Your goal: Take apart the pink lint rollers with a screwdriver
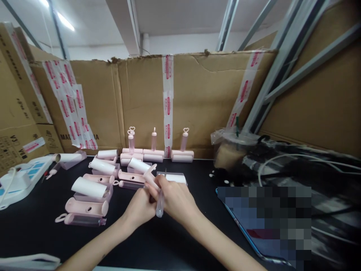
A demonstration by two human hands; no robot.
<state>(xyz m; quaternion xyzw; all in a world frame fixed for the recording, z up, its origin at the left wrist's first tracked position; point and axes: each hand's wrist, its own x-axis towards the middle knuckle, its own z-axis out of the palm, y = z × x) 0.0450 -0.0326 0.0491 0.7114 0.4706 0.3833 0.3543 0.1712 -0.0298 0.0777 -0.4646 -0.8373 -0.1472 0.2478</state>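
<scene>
Near the middle of the black table, my left hand (142, 207) is closed around a pale pink plastic piece (150, 176) with a loop at its upper end. My right hand (177, 195) is closed beside it, touching the left fingers. From the right fist a clear handle (160, 207) sticks out below, and a thin dark shaft shows above, so it looks like a small screwdriver. Just behind the hands lie a white roll (176, 178) and a pink half-shell (131, 177) with a hole. The fingertips are partly hidden.
White rolls (88, 187), pink shells (86, 207) and clear tubes (84, 219) lie at left. Several pink rollers (182, 155) stand along the cardboard wall (197, 105). A power strip (34, 173) sits far left; a phone (254, 226), drink cup (229, 150) and black bag are right.
</scene>
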